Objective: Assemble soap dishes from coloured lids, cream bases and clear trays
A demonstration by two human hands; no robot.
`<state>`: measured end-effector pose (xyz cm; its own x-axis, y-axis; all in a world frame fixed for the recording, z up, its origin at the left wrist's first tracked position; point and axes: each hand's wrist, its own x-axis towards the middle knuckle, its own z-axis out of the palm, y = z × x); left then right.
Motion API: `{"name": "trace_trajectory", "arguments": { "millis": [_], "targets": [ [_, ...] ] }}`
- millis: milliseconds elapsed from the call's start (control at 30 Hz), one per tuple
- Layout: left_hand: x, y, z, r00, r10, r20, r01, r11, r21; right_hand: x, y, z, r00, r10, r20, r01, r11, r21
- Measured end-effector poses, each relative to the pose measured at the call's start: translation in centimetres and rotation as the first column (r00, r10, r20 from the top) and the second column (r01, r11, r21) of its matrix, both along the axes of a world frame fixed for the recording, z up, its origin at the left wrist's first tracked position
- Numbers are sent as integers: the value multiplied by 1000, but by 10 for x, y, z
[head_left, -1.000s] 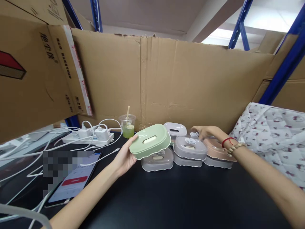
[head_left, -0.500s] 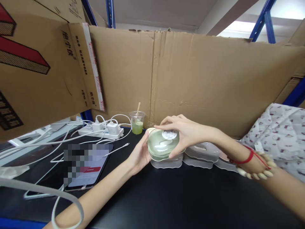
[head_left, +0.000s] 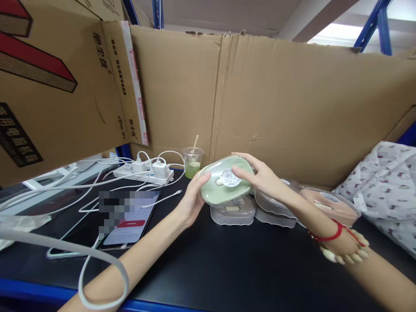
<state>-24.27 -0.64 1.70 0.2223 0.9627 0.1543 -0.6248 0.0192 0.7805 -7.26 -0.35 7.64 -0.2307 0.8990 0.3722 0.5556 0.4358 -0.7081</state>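
Observation:
Between both hands, a pale green oval lidded box (head_left: 216, 190) with a clear cover and a round white printed sticker is held up and tilted. My left hand (head_left: 192, 199) grips its left end, thumb on top. My right hand (head_left: 258, 173) holds the right end, the thumb pressed by the sticker and the other fingers behind. Right below it on the black table sits a grey clear-lidded box (head_left: 232, 215). Beside that, under my right forearm, stand stacked greyish boxes (head_left: 273, 210). A pinkish box (head_left: 329, 206) lies farther right, partly behind the forearm.
A plastic cup of green drink (head_left: 193, 167) with a straw stands behind my left hand. At left are a power strip (head_left: 146, 173), white cables and a phone (head_left: 133, 221). Cardboard walls (head_left: 175, 95) close the back; patterned cloth (head_left: 383, 186) lies right.
The green box has been raised and tipped so its top faces me more. My right thumb has moved from its front edge onto the top. The view has shifted slightly.

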Motion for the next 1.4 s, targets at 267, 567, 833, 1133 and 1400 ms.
{"name": "trace_trajectory", "arguments": {
  "millis": [267, 567, 833, 1133, 1400],
  "targets": [
    [0, -1, 2, 987, 147, -65, -144, 988, 51, -2, -8, -9, 999, -1, -51, 3, 999, 48],
    [1, 2, 2, 1000, 11, -28, -15, 989, -150, 0, -7, -16, 996, 16, -84, -20, 998, -54],
    [-3, 6, 1, 977, 77, -201, -95, 992, -79, 11, -2, -16, 963, -44, 266, 2, 988, 155],
    [11, 4, -22, 914, 36, -405, -68, 996, -65, 10, -4, -23, 738, 229, 635, -355, 932, 76],
    [2, 15, -33, 398, 463, -792, 134, 825, 549, 27, 15, -27, 716, 258, 649, -331, 943, -10]
  ]
}}
